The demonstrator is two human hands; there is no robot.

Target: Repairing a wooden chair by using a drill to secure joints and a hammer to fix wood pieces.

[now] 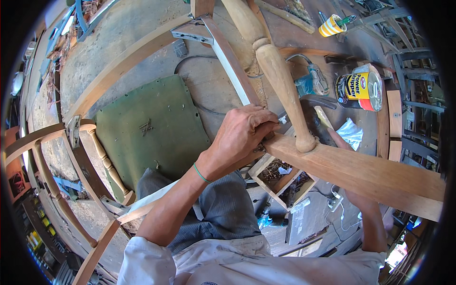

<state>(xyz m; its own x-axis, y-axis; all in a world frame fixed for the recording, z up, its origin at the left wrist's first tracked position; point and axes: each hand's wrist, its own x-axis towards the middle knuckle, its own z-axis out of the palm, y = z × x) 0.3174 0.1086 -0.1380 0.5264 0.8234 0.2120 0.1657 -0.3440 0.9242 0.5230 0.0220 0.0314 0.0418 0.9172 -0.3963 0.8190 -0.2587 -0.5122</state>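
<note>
My left hand [244, 127] is closed at the corner joint of a wooden chair frame [363, 175], its fingertips pinched on something small that I cannot make out. A carved, turned post [273, 71] rises from the beam just right of that hand. Behind the beam, my right hand [356, 194] is partly hidden; some fingers show above it beside a pale strip [324, 118], and I cannot tell what they grip. Below the joint is a divided wooden box [278, 173] of small fasteners. A green padded panel [147, 109] with loose nails lies left of my left hand.
A large yellow-labelled can [358, 90], teal power tool [308, 83], striped cup with brush [331, 26] and white rag [351, 134] lie at the right and back. More turned frame parts [66, 204] stand at left. Cords and a plug strip [335, 203] lie lower right.
</note>
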